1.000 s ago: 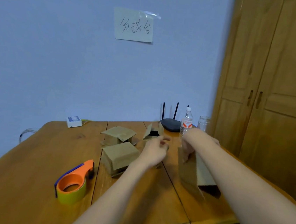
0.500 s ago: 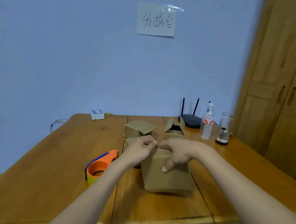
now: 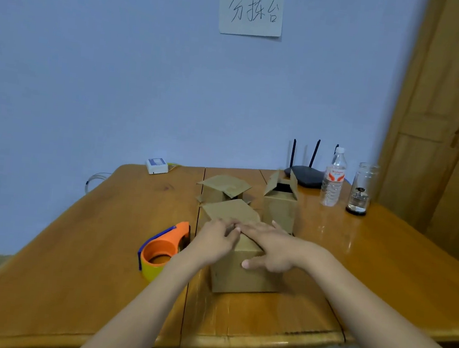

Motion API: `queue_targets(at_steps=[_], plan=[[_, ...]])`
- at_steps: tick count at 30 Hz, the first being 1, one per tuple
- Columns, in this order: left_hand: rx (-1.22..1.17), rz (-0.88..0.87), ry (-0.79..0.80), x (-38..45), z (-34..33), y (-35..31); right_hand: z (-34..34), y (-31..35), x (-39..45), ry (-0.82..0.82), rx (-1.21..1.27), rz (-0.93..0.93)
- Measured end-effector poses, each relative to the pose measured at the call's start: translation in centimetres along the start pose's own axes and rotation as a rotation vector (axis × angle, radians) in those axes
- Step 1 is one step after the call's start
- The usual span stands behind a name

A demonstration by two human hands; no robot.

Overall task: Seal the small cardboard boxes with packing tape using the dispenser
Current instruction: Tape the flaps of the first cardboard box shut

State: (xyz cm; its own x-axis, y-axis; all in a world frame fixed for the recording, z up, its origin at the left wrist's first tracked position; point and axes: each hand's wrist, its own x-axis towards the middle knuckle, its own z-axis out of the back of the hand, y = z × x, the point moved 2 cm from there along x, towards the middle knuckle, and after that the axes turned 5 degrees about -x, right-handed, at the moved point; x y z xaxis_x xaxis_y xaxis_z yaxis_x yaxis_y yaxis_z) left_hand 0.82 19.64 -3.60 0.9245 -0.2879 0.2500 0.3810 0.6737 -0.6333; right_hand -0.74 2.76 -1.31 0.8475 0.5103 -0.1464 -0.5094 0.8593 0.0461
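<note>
A small brown cardboard box (image 3: 243,277) stands near the front middle of the wooden table (image 3: 100,259). My right hand (image 3: 268,248) lies flat on its top with fingers spread, the thumb hanging over the front face. My left hand (image 3: 215,243) rests on the box's left top edge, fingers bent onto the flap beside the right fingertips. The orange and yellow tape dispenser (image 3: 162,250) lies on the table just left of the box, untouched. Behind stand three more boxes: one with a loose flap (image 3: 230,209), one further back (image 3: 222,187), and a taller open one (image 3: 280,204).
At the back right stand a black router (image 3: 306,174), a water bottle (image 3: 333,182) and a glass jar (image 3: 361,189). A small white device (image 3: 157,165) sits at the back left. A wooden wardrobe (image 3: 448,126) rises to the right. The table's front edge is close below my arms.
My right hand has flattened onto the top of the box, and my left hand has settled on its left edge. The view has shifted, so everything sits further right.
</note>
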Motion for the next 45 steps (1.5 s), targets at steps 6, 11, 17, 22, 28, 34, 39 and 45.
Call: queue_targets(at_steps=[6, 11, 17, 22, 28, 34, 39, 45], plan=[[-0.280, 0.180, 0.098, 0.0, -0.4, 0.5, 0.0, 1.6, 0.9, 0.028, -0.117, -0.123], [-0.433, 0.211, 0.167, -0.1, 0.4, 0.8, 0.4, 4.3, 2.3, 0.071, -0.122, -0.149], [-0.308, 0.212, -0.076, -0.2, 4.4, 2.1, -1.0, 3.9, 2.4, -0.068, -0.101, -0.097], [-0.373, 0.184, 0.129, -1.8, 3.3, 1.5, -1.7, 4.2, 1.8, -0.126, -0.125, -0.027], [-0.627, 0.278, 0.124, -2.0, 2.2, 2.0, 0.4, 2.6, 2.0, -0.042, 0.179, -0.033], [-0.605, 0.286, 0.095, -2.0, 1.6, 1.9, 0.1, 0.4, 2.8, 0.040, 0.185, -0.262], [-0.488, 0.289, 0.156, -1.1, 2.1, 2.1, 0.8, 1.7, 3.3, 0.101, 0.123, -0.357], [0.150, 0.178, -0.084, -0.4, 4.4, 3.2, -1.3, 3.3, 2.7, -0.222, -0.035, -0.284]])
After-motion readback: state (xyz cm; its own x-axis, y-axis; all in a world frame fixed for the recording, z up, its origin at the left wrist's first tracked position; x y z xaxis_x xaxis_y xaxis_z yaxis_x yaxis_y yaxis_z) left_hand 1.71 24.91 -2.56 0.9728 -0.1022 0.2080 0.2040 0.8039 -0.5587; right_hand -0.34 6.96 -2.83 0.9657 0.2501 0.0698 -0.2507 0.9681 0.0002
